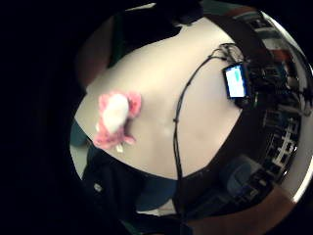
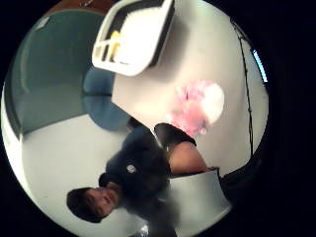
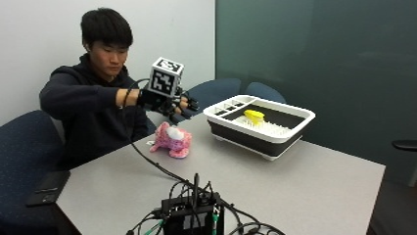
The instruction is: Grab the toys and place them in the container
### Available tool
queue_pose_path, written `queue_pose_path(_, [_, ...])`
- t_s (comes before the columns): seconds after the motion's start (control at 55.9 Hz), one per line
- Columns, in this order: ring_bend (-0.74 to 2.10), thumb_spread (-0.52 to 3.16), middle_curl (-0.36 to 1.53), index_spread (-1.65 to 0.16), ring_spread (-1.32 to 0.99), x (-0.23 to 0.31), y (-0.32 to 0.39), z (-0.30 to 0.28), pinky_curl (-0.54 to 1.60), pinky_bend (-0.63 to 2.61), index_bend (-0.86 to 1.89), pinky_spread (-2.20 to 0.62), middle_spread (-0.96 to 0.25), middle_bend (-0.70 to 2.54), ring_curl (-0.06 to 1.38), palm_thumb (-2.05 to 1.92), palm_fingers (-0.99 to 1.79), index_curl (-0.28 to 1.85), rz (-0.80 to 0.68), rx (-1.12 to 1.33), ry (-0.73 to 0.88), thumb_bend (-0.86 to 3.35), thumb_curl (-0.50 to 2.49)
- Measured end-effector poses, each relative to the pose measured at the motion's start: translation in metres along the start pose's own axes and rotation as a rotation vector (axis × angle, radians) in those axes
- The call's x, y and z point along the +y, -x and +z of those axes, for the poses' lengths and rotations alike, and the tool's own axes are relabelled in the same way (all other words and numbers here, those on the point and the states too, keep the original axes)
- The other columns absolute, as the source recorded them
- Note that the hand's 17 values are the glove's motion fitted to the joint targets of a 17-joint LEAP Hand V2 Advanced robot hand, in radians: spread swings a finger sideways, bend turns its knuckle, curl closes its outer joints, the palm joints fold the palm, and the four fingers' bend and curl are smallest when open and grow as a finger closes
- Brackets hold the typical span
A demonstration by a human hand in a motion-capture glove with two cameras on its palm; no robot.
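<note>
A pink and white plush toy (image 3: 173, 141) lies on the grey table (image 3: 293, 186) in front of the person; the palm views show it too (image 1: 116, 117) (image 2: 200, 106). My gloved right hand (image 3: 171, 104) hovers a little above it, fingers relaxed and spread downward, holding nothing. To the right of the toy stands the container (image 3: 251, 137), a white-rimmed black tub (image 2: 133, 61). A yellow toy (image 3: 253, 115) (image 2: 114, 47) lies inside it.
A black electronics box (image 3: 192, 215) with several cables sits at the table's near edge, and a cable (image 1: 178, 122) runs across the tabletop towards the hand. A lit screen (image 1: 235, 81) lies beside the box. Blue chairs (image 3: 218, 93) stand round the table.
</note>
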State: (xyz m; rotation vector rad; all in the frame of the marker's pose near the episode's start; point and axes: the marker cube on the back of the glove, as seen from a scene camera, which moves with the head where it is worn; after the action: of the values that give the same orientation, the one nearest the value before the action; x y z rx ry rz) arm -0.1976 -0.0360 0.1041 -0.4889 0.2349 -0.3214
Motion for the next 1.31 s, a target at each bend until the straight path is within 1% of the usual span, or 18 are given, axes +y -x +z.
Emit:
queue_pose_path(0.072, [0.15,1.23,0.23,-0.24,0.05,0.001,0.004,0.034,0.24,1.02,0.07,0.01,0.07,0.1,0.25,0.13,-0.35,0.29,-0.027,0.009,0.052,-0.02,0.35])
queue_pose_path(0.179, [0.14,1.2,0.2,-0.25,0.06,0.004,0.023,0.091,0.26,1.07,0.08,0.02,0.07,0.07,0.24,0.12,-0.37,0.26,-0.132,0.045,0.178,-0.02,0.35])
queue_pose_path(0.251, [0.14,1.17,0.19,-0.26,0.06,-0.001,0.027,0.115,0.27,1.12,0.09,0.03,0.07,0.07,0.23,0.11,-0.38,0.25,-0.169,0.022,0.257,-0.02,0.34])
queue_pose_path(0.304, [0.15,1.16,0.16,-0.26,0.07,-0.006,0.03,0.122,0.3,1.27,0.08,0.03,0.07,0.02,0.23,0.13,-0.33,0.24,-0.186,-0.014,0.275,-0.02,0.34])
queue_pose_path(0.34, [0.18,1.16,0.14,-0.27,0.07,-0.009,0.032,0.126,0.32,1.33,0.1,0.03,0.07,0.0,0.23,0.17,-0.3,0.23,-0.193,-0.026,0.267,0.0,0.35])
queue_pose_path(0.376, [0.3,1.19,0.11,-0.28,0.08,-0.011,0.035,0.13,0.34,1.43,0.11,0.01,0.07,-0.05,0.26,0.24,-0.2,0.23,-0.195,-0.026,0.243,0.04,0.36])
queue_pose_path(0.43, [0.49,1.21,0.07,-0.28,0.07,-0.015,0.041,0.136,0.36,1.5,0.14,-0.04,0.07,-0.06,0.31,0.33,-0.08,0.24,-0.199,-0.001,0.162,0.08,0.39])
queue_pose_path(0.483, [0.75,1.25,0.04,-0.28,0.01,-0.018,0.048,0.141,0.38,1.61,0.17,-0.22,0.06,-0.02,0.37,0.44,0.25,0.24,-0.209,0.034,0.051,0.14,0.43])
queue_pose_path(0.501, [0.79,1.26,0.03,-0.28,-0.01,-0.019,0.05,0.142,0.37,1.62,0.17,-0.24,0.06,-0.02,0.36,0.45,0.26,0.24,-0.214,0.044,0.017,0.15,0.43])
queue_pose_path(0.555, [0.95,1.19,0.04,-0.28,-0.09,-0.021,0.055,0.141,0.36,1.5,0.23,-0.3,0.04,0.1,0.42,0.58,0.42,0.27,-0.23,0.057,-0.051,0.2,0.5])
queue_pose_path(0.662, [1.01,0.96,0.11,-0.3,-0.23,-0.028,0.062,0.134,0.35,1.37,0.32,-0.36,-0.04,0.3,0.48,0.72,0.64,0.33,-0.22,0.024,-0.079,0.24,0.61])
queue_pose_path(0.734, [1.03,0.83,0.13,-0.33,-0.29,-0.034,0.061,0.116,0.35,1.3,0.42,-0.37,-0.09,0.38,0.5,0.76,0.77,0.38,-0.177,0.04,-0.107,0.25,0.66])
queue_pose_path(0.824, [1.04,0.67,0.16,-0.35,-0.34,-0.037,0.056,0.071,0.36,1.25,0.52,-0.39,-0.14,0.45,0.53,0.77,0.83,0.46,-0.136,-0.008,-0.17,0.25,0.73])
queue_pose_path(0.931, [1.04,0.52,0.19,-0.37,-0.38,-0.042,0.067,-0.005,0.38,1.24,0.57,-0.39,-0.2,0.52,0.56,0.78,0.82,0.53,-0.098,-0.063,-0.28,0.25,0.79])
queue_pose_path(1.056, [1.05,0.37,0.22,-0.38,-0.41,-0.054,0.08,-0.076,0.41,1.25,0.59,-0.39,-0.24,0.57,0.58,0.77,0.79,0.61,-0.069,-0.103,-0.359,0.25,0.84])
queue_pose_path(1.146, [1.06,0.28,0.25,-0.39,-0.42,-0.075,0.099,-0.119,0.43,1.26,0.6,-0.39,-0.27,0.6,0.6,0.77,0.76,0.66,-0.094,-0.185,-0.429,0.26,0.88])
queue_pose_path(1.253, [1.07,0.21,0.27,-0.4,-0.43,-0.113,0.098,-0.156,0.45,1.29,0.61,-0.39,-0.29,0.62,0.62,0.75,0.73,0.72,-0.024,-0.295,-0.496,0.26,0.92])
queue_pose_path(1.307, [1.08,0.19,0.28,-0.41,-0.44,-0.135,0.106,-0.163,0.46,1.31,0.61,-0.39,-0.29,0.61,0.63,0.75,0.7,0.75,-0.003,-0.322,-0.519,0.26,0.93])
